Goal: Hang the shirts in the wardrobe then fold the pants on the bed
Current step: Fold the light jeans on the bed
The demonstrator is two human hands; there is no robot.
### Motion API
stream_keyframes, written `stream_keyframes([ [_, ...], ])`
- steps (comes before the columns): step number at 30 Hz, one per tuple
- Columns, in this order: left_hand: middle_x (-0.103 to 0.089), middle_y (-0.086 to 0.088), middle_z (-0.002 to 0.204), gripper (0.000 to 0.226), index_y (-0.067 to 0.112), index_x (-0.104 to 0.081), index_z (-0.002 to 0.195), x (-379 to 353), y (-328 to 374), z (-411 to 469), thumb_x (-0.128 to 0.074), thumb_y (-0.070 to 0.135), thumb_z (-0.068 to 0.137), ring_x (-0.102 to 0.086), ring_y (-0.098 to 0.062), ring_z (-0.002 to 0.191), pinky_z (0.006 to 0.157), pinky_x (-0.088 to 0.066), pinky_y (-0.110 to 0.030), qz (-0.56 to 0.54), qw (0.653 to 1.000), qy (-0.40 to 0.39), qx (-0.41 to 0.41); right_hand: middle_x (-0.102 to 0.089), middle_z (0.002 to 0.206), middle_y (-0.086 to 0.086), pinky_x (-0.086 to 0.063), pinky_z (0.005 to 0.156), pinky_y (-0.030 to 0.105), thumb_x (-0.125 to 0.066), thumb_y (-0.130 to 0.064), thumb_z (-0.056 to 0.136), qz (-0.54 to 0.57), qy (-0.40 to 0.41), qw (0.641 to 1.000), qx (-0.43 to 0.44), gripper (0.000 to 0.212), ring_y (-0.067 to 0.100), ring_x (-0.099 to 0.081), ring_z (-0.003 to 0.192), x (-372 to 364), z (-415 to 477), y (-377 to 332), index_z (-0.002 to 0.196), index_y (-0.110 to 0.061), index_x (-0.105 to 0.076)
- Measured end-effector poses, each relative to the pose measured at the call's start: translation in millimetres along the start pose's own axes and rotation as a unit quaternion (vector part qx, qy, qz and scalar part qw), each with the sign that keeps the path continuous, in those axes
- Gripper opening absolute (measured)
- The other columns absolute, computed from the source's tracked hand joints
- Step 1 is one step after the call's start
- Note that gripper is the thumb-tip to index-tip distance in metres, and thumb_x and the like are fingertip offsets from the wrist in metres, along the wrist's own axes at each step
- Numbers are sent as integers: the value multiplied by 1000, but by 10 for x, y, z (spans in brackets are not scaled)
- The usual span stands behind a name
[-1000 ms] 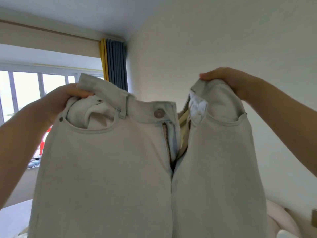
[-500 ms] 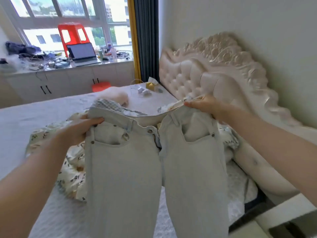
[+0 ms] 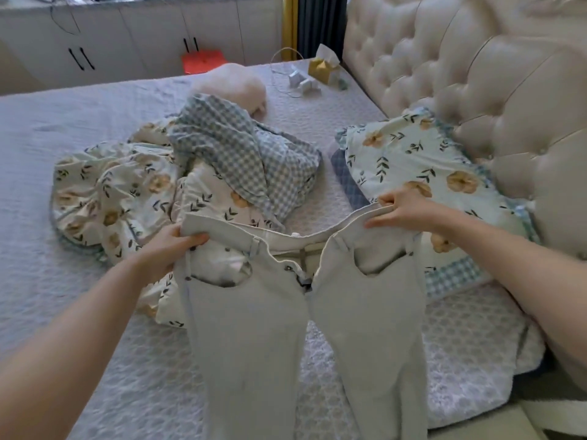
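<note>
Pale grey-white jeans [image 3: 254, 328] hang spread by the waistband over the bed [image 3: 63, 281], front side facing me, fly open, legs trailing toward the near edge. My left hand [image 3: 168, 249] grips the waistband's left corner. My right hand [image 3: 406, 212] pinches the right corner, just above a floral pillow [image 3: 413, 160]. The lower legs run out of view at the bottom.
A crumpled floral and blue-check quilt [image 3: 206, 166] lies beyond the jeans. A tufted cream headboard [image 3: 476, 74] stands at right. A tissue box [image 3: 322, 66], small items and a pale pink cushion [image 3: 235, 85] sit at the far side. White cabinets [image 3: 127, 36] line the far wall.
The jeans were held high before my face, then came down toward the bed. My view tilted from wall and window to the mattress. Both hands kept their grip on the waistband.
</note>
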State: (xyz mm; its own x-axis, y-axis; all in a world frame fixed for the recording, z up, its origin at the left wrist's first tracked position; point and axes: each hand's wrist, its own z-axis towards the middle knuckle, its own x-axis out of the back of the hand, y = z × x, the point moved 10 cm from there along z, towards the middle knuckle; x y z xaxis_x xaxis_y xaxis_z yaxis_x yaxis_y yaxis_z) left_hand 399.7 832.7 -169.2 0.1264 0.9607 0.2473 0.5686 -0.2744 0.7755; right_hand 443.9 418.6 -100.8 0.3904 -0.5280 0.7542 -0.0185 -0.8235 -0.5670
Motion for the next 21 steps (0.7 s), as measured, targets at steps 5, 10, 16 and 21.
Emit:
stream_keyframes([
  [5, -66, -5, 95, 11, 14, -64, 100, 513, 485, 585, -68, 19, 92, -62, -28, 94, 77, -53, -36, -22, 987, 128, -92, -27, 56, 1, -18, 54, 33, -76, -45, 78, -55, 72, 995, 37, 58, 15, -26, 54, 324, 900, -238, 59, -17, -29],
  [10, -64, -8, 103, 19, 10, -64, 110, 864, 771, 1321, -67, 17, 92, -59, -22, 94, 81, -47, -35, -19, 967, 211, -139, -29, 54, 2, -18, 51, 32, -71, -40, 85, -129, 109, 984, 63, 57, 15, -29, 52, 281, 1972, -428, 56, -16, -28],
  [16, -65, -5, 106, 25, 13, -65, 112, 1206, 999, 2139, -69, 25, 91, -61, -23, 94, 71, -51, -35, -37, 954, 256, -148, -42, 64, 10, -24, 60, 34, -70, -45, 84, -127, 205, 969, 58, 54, 23, -41, 66, 484, 2877, -539, 58, -13, -34],
  [21, -65, -3, 108, 25, 20, -65, 112, 1305, 600, 2765, -68, 30, 90, -58, -22, 93, 54, -45, -28, -9, 950, 287, -119, -40, 64, 5, -30, 63, 35, -68, -45, 86, -154, 196, 966, 68, 54, 23, -43, 74, -24, 3556, -427, 58, -18, -30],
])
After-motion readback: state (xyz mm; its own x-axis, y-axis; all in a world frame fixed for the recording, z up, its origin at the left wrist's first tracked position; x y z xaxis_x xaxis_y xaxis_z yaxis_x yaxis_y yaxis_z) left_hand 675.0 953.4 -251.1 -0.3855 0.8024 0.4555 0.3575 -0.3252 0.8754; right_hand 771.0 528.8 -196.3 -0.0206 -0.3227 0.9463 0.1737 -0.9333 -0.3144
